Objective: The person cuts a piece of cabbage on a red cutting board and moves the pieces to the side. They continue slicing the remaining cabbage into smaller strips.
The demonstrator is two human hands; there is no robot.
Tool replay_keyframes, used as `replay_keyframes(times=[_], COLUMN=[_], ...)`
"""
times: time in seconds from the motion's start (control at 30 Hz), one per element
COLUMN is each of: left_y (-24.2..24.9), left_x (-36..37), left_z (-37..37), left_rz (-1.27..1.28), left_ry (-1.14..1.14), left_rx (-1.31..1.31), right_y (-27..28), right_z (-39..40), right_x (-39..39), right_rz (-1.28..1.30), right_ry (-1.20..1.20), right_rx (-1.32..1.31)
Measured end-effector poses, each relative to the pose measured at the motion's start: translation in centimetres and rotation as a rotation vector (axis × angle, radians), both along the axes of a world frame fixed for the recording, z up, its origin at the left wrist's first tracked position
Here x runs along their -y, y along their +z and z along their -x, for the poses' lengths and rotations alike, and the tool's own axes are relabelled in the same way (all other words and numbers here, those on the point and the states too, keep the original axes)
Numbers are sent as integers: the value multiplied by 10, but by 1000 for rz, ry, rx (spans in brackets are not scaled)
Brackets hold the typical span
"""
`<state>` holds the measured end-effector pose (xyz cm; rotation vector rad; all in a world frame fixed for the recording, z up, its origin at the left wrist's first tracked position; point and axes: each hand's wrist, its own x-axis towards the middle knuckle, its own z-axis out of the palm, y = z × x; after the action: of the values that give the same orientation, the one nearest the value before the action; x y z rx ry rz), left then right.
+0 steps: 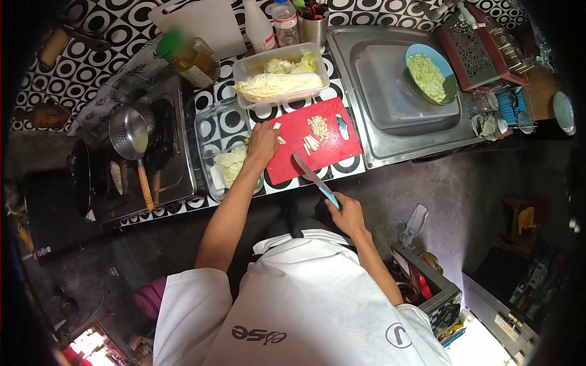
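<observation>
My right hand [347,215] is wrapped round the blue handle of a knife [312,174], whose blade points up and left over the near edge of the red cutting board [299,161]. At the board's left side, my left hand [262,145] has its fingers bent down on white cabbage stalk pieces [280,139], which stick out beside the fingertips. Cut cabbage strips [311,144] and a small heap of chopped cabbage [317,127] lie on the board, right of that hand. Left of the board, a clear container [215,177] holds cabbage leaves [231,166], partly behind my left forearm.
Behind the board, a plastic tub [243,66] holds a cabbage [281,87]. A bowl [448,70] of chopped greens stands in the steel sink [381,146] at right. On the left, a saucepan [130,131] sits on the stove [171,171]. A bottle [285,24] and a jar [196,64] stand at the back.
</observation>
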<state>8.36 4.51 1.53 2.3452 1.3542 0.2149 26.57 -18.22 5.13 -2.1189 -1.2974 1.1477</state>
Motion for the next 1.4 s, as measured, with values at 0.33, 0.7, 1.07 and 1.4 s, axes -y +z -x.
replay_keyframes(times=[0.33,0.7,1.07,1.4], left_y=[8,-16,-49,-51], left_x=[41,88,74,65], left_z=[-21,-30,-28,-28], left_rz=[327,337,416,536], left_ry=[360,607,625,630], left_rx=[363,308,638,729], right_y=[-2,-6,5,-6], right_z=[4,22,36,30], right_x=[-4,-15,-32,-40], right_rz=[-130,-29,78,264], right_ry=[-130,-57,102,243], right_rx=[-121,-148,118,263])
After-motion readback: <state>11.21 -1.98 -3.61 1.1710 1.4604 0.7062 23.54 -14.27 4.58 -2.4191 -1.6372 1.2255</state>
